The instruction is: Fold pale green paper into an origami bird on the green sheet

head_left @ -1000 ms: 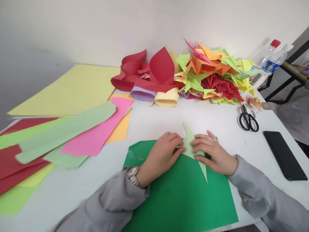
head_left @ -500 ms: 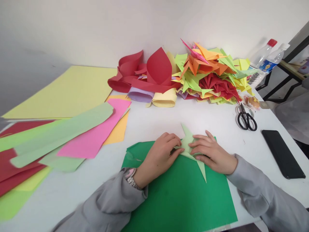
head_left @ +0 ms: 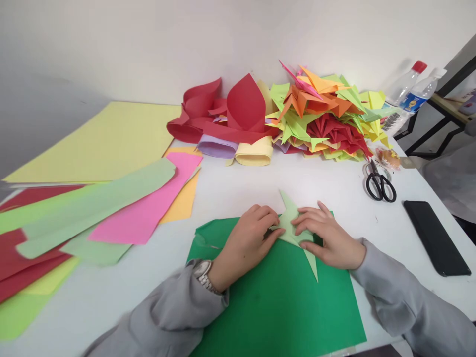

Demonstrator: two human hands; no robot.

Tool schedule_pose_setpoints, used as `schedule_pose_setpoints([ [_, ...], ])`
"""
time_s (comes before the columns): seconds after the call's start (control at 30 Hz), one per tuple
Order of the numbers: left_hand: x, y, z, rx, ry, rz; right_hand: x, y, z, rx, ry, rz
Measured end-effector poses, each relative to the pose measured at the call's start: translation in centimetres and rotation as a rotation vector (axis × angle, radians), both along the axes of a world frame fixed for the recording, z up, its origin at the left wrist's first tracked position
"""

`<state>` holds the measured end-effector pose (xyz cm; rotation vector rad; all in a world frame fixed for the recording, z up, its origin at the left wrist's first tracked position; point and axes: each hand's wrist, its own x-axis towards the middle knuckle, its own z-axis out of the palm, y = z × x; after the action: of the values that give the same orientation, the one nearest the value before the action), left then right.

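Note:
A pale green folded paper star [head_left: 289,221] with long points lies on a dark green sheet [head_left: 275,302]. Pinched between thumb and fingers of my left hand [head_left: 253,238] is its left edge; the fingertips partly hide that point. My right hand [head_left: 327,235] lies over the star's right side with fingers spread and the thumb apart from them, touching the paper. One point sticks up past the far edge of the green sheet, another runs down toward me.
Coloured paper strips [head_left: 126,208] and a large yellow sheet [head_left: 96,144] lie to the left. Red curled paper shapes [head_left: 245,106] and a pile of folded stars [head_left: 323,114] stand at the wall. Scissors [head_left: 381,186], a black phone [head_left: 437,238] and plastic bottles [head_left: 416,99] are at right.
My right thumb and fingers have opened slightly, showing more of the star's lower right side. My left hand and the star stay nearly in place.

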<state>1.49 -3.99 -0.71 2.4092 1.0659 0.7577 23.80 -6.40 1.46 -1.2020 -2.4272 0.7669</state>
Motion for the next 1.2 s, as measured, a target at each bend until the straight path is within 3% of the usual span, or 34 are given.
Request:
schedule_pose_setpoints([
  [0.27, 0.4, 0.0, 0.4, 0.016, 0.055, 0.037, 0.0, -0.1, -0.1, -0.001, -0.008, 0.009],
  [0.67, -0.1, 0.9, 0.0, -0.111, -0.018, 0.001, 0.3, -0.1, -0.6, 0.044, -0.055, 0.048],
  [1.03, -0.2, 0.8, -0.1, -0.064, 0.000, -0.014, 0.4, -0.2, -0.8, 0.087, -0.058, 0.062],
  [1.2, -0.4, 0.4, 0.1, -0.014, -0.097, 0.105, 0.4, -0.3, -0.7, 0.097, -0.065, 0.066],
])
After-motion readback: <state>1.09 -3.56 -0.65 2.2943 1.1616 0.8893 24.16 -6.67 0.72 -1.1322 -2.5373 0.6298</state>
